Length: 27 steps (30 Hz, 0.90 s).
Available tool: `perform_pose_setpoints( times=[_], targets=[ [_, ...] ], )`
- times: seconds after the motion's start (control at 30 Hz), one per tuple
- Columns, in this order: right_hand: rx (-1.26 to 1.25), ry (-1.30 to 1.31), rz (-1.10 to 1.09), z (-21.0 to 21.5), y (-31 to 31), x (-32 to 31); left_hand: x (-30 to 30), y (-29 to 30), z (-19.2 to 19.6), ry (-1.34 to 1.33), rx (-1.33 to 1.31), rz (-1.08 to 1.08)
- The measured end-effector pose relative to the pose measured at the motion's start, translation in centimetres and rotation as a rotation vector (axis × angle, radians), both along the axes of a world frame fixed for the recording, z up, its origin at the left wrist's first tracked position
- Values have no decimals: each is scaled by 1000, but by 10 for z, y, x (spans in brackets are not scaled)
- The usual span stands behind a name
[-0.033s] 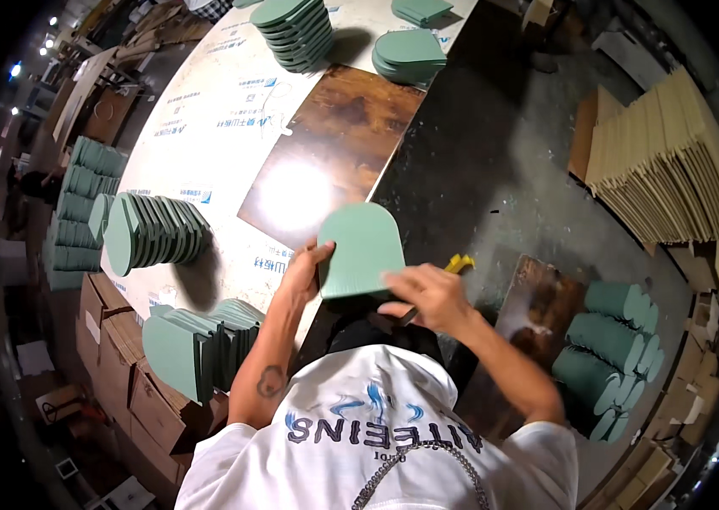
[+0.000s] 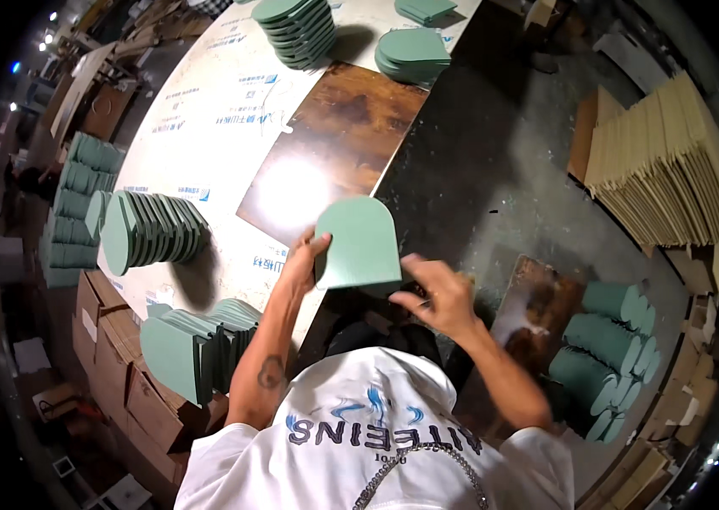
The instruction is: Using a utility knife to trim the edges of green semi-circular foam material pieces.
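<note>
My left hand [image 2: 300,265] grips a green arch-shaped board [image 2: 358,242] by its left edge, thumb on top. The board is tilted up over the near edge of the table, rounded end away from me and straight end toward me. My right hand [image 2: 446,297] is beside the board's lower right corner, its fingers curled round a small yellow and dark tool, mostly hidden and blurred. Beyond the board a brown marbled panel [image 2: 359,110] lies on the white table [image 2: 198,110], with a bright glare on it.
Green board stacks stand on the table: one far [image 2: 295,34], one at the left [image 2: 155,231], one near left [image 2: 198,348]. Cartons [image 2: 121,340] sit below left. At the right are more green bundles [image 2: 602,344], a brown board [image 2: 538,306] and tan sheets [image 2: 665,161].
The green board has risen slightly and turned a little in my left hand. My right hand has moved off its lower right corner to the right, and the yellow part is now mostly hidden.
</note>
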State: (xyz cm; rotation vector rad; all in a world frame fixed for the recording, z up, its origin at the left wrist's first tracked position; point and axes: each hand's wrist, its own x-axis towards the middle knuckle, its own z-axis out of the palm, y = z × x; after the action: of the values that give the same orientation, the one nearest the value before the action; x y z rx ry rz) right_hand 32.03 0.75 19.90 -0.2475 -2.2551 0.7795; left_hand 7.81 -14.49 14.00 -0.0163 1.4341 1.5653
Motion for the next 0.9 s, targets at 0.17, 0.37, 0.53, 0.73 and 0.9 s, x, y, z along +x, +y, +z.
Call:
perform_pose_setpoints(
  times=[0.17,0.37,0.53,0.73,0.9],
  targets=[
    [-1924,-249,-443,-95,-46,84,-85,54,-79,360,-142,-229],
    [-2074,-197,-542,-121,-140,92,-111,99,-127,1059,-431,-391],
    [-2167,-210,-384,-153,-146,60,-98,120,-139,1678,-310,-439],
    [-2433,-41,-607,-192,-83,-4,-98,120,-147,1824,-348,-560],
    [-2240,-58,-221,-194,-40,-31,-89,130,-153,1804,-359,-501]
  ],
)
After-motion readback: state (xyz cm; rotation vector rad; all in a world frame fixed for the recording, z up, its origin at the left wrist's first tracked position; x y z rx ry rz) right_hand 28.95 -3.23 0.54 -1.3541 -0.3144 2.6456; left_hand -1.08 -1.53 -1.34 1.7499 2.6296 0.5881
